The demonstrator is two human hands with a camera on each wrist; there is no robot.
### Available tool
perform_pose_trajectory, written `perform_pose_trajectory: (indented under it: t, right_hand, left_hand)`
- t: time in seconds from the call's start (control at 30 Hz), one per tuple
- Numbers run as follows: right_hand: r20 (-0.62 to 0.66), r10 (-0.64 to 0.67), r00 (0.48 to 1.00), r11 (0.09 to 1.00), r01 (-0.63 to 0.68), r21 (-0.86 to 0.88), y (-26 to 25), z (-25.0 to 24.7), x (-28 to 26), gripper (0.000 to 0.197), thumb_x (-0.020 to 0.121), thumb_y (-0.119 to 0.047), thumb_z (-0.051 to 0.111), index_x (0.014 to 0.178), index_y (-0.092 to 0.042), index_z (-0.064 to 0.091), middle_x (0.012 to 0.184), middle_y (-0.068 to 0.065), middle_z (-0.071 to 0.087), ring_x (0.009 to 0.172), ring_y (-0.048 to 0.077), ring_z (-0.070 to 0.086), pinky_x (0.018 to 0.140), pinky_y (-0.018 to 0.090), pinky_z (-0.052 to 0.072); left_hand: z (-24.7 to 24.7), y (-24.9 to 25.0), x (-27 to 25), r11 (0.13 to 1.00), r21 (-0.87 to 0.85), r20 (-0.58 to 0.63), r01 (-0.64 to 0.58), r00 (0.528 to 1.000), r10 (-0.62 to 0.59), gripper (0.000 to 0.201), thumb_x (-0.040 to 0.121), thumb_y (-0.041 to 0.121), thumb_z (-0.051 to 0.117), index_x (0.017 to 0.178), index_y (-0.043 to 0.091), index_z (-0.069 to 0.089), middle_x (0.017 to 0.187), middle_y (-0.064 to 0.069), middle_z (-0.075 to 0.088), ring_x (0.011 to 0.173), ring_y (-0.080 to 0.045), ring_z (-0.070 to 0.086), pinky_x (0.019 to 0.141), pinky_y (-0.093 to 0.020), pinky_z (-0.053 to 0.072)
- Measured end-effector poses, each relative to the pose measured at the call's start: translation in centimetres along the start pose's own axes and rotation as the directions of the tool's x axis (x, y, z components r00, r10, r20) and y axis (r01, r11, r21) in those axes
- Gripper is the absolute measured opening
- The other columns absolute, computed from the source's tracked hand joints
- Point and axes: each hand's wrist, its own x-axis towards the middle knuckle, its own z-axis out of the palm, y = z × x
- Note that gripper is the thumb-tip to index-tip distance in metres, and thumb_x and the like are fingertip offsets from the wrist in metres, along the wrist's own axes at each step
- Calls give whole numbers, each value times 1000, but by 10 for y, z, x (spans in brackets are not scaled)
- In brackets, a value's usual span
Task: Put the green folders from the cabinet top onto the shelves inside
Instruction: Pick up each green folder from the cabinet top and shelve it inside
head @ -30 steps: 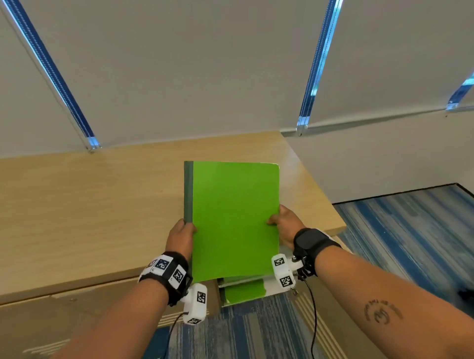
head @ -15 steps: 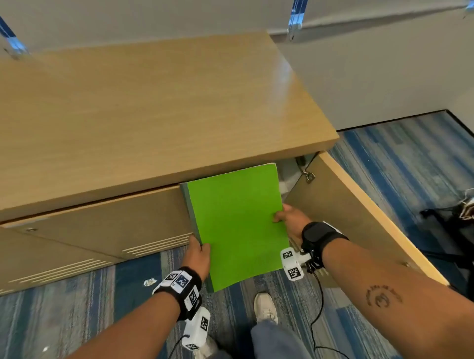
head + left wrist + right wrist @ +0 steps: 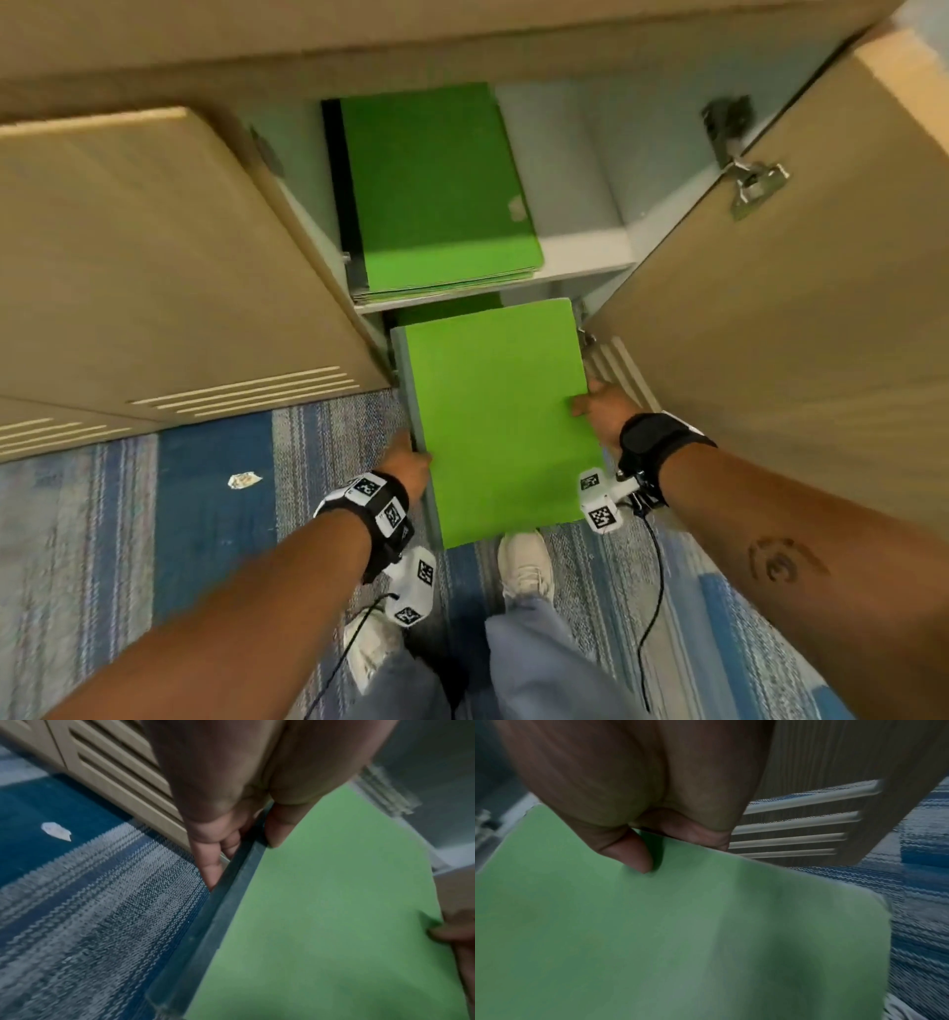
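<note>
I hold a green folder (image 3: 498, 416) with a dark grey spine flat in front of the open cabinet, its far edge just below the white upper shelf (image 3: 580, 252). My left hand (image 3: 411, 460) pinches the spine edge, thumb on top, fingers (image 3: 213, 866) underneath. My right hand (image 3: 598, 411) pinches the opposite edge, with its thumb (image 3: 634, 856) on the green folder (image 3: 654, 943) cover. A stack of green folders (image 3: 436, 190) lies on the upper shelf. A strip of more green (image 3: 447, 311) shows beneath that shelf.
The left cabinet door (image 3: 154, 267) and the right door (image 3: 770, 308) stand open on either side, each with louvre slots near the bottom. A metal hinge (image 3: 752, 177) sits on the right door. Striped blue carpet (image 3: 179, 514) holds a paper scrap (image 3: 244, 480); my shoes (image 3: 524, 565) stand below.
The folder came off the cabinet top and went down to the open compartment, both hands still holding it. My view dropped from the cabinet top to the shelves and floor.
</note>
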Motion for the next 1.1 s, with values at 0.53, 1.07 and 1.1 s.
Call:
perform_pose_trajectory:
  t: [0.53, 1.07, 1.1]
  right_hand:
    - [-44, -52, 998, 959, 62, 277, 15, 49, 174, 45, 89, 19, 37, 117, -14, 43, 122, 7, 47, 106, 31, 53, 86, 45, 53]
    - [-202, -231, 952, 970, 209, -125, -20, 110, 307, 60, 87, 12, 44, 140, -16, 46, 135, 13, 55, 110, 37, 61, 82, 36, 57]
    - [-224, -270, 937, 946, 214, -242, -20, 111, 308, 60, 86, 9, 45, 140, -17, 48, 134, 14, 57, 111, 37, 60, 87, 32, 53]
  left_hand:
    - [3, 43, 147, 956, -293, -44, 35, 998, -50, 83, 88, -4, 59, 152, 19, 11, 152, -15, 32, 129, -36, 46, 101, -44, 46]
    - [-9, 5, 174, 973, -208, 81, 99, 993, -84, 104, 76, -24, 53, 153, 21, -1, 158, -15, 18, 129, -31, 48, 99, -37, 47]
    - [-11, -2, 172, 980, -172, 103, 98, 991, -81, 105, 78, -24, 51, 153, 23, -5, 159, -13, 14, 130, -29, 47, 100, -36, 47]
